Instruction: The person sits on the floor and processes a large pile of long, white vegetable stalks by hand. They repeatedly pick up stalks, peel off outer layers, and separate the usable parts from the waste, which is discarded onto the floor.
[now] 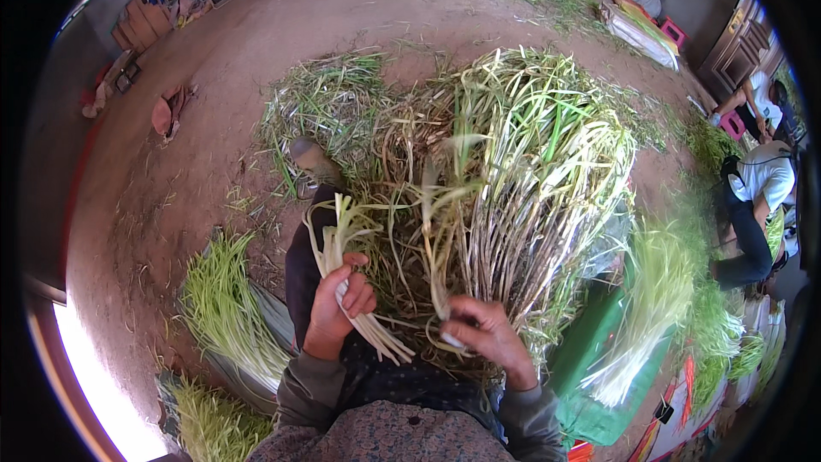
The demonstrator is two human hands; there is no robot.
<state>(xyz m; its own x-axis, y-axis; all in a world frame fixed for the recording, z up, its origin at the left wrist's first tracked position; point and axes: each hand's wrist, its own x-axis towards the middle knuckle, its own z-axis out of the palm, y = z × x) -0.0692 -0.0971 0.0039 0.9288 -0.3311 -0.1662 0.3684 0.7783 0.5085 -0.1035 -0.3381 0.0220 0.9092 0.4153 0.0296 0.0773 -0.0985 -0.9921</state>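
"Within your left hand (340, 306), what do you have?"

"You have your fingers curled round a small bundle of pale stalks (344, 239); its leafy tops fan out above your grip, and its bare ends poke out below, slanting toward your other hand."

"And your right hand (487, 332)?"

"You are pinching a withered strand (438, 282) between thumb and fingers there. It runs up from your fingertips and blurs, so I cannot tell you whether it is one leaf or several."

"What lies just past your hands?"

"Beyond your right hand you have a large heap of long stalks (547, 162), green toward the far end and brownish nearer you. Farther beyond your left hand, a smaller tangle of leaves (329, 98) lies on the floor (231, 51)."

"And out to your sides?"

"Left of your left hand, a green bundle (224, 291) lies near you. Right of your right hand, a paler bundle (646, 308) lies across a green block (586, 368), its white ends toward you. Well apart, farther right, are two people (770, 175) in white tops."
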